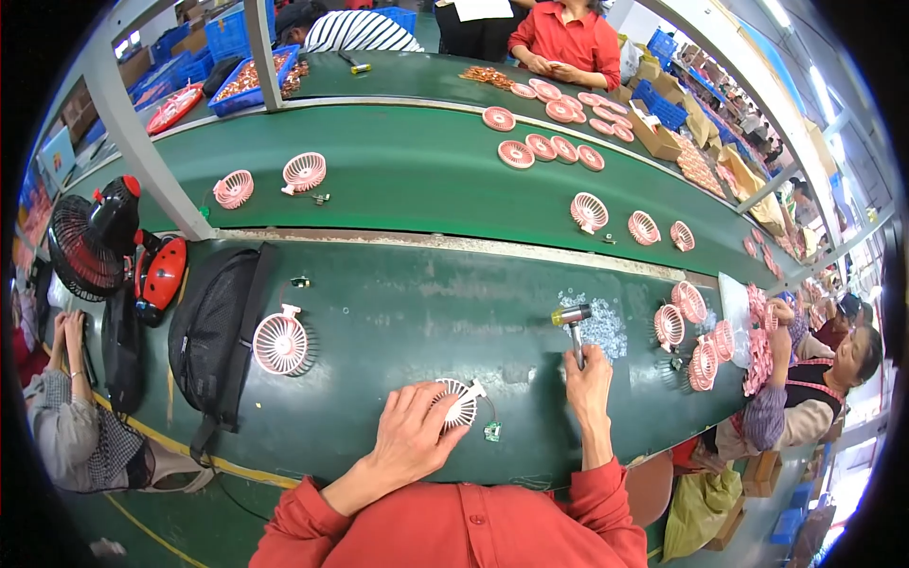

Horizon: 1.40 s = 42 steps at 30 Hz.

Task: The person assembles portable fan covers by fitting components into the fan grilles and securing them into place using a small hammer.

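My left hand lies flat over a small pink fan on the green workbench, pressing it down. A tiny green circuit board hangs by thin wires from that fan. My right hand grips the handle of a small hammer, whose silver head is raised above a pile of small screws. A second pink fan lies on the bench to the left.
A black mesh bag lies at the left. More pink fans are stacked at the right. Fans ride the green conveyor belt behind. A black desk fan stands far left. Other people sit left, right and across.
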{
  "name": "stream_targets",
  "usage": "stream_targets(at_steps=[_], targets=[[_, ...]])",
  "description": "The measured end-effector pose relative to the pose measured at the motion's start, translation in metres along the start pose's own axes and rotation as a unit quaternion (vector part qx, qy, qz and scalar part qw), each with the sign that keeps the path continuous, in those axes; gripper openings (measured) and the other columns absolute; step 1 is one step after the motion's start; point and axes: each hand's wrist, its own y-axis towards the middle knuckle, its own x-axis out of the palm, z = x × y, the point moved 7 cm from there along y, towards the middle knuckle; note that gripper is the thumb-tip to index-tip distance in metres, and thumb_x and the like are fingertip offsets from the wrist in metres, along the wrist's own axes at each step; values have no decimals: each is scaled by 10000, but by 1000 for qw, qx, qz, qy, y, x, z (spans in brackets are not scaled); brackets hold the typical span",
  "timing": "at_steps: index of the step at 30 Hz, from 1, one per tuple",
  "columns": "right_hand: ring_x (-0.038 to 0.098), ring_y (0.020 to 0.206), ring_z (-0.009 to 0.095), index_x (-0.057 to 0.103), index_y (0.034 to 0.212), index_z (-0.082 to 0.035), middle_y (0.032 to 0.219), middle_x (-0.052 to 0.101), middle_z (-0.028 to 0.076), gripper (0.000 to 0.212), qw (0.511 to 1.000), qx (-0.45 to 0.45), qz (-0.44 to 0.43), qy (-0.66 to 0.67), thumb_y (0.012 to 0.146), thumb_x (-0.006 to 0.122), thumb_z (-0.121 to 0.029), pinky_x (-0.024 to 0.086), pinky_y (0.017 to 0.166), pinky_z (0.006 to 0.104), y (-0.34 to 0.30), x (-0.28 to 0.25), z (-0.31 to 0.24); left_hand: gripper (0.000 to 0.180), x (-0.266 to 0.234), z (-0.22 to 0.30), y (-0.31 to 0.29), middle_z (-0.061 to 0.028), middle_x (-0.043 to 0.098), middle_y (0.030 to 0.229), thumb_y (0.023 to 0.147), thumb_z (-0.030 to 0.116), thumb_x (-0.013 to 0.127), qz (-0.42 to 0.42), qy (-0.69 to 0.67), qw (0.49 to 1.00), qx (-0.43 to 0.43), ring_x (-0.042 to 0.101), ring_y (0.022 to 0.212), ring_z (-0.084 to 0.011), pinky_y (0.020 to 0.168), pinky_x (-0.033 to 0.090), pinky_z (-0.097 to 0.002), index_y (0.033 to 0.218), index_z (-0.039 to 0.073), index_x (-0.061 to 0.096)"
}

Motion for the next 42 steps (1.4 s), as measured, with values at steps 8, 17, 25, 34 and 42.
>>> stream_targets(at_steps=[8,17,25,34,42], targets=[[444,442,78,624,965,11,683,609,39,133,917,167,-145,333,894,651,-98,340,396,269,-26,11,-7,793,20,-2,3,-204,501,1236,705,412,781,-82,101,991,-32,498,1068,-347,839,389,-437,1282,-39,477],[288,358,7,588,898,26,686,540,13,157,694,248,-323,594,966,579,-115,225,310,186,-54,33,-40,752,13,-8,4,-195,488,1242,680,280,808,-79,-24,995,-62,503,1086,-358,900,427,-448,1277,-26,469],[282,327,1,591,893,34,691,554,29,191,627,294,-373,618,971,576,-139,243,291,180,-67,61,-63,761,4,4,13,-202,460,1288,681,170,812,-55,-181,982,-26,489,1152,-391,969,445,-442,1312,-25,433],[281,315,5,611,921,46,623,558,32,196,591,291,-399,639,958,600,-146,239,282,187,-77,71,-59,770,6,8,14,-204,457,1301,673,146,820,-46,-192,980,-18,492,1155,-395,959,457,-442,1319,-25,437],[289,327,7,614,954,70,657,587,57,163,602,246,-345,677,939,598,-91,242,290,184,-76,62,-61,752,11,4,14,-197,478,1280,688,177,814,-30,-226,973,-45,526,1153,-364,950,472,-419,1318,-25,457]])
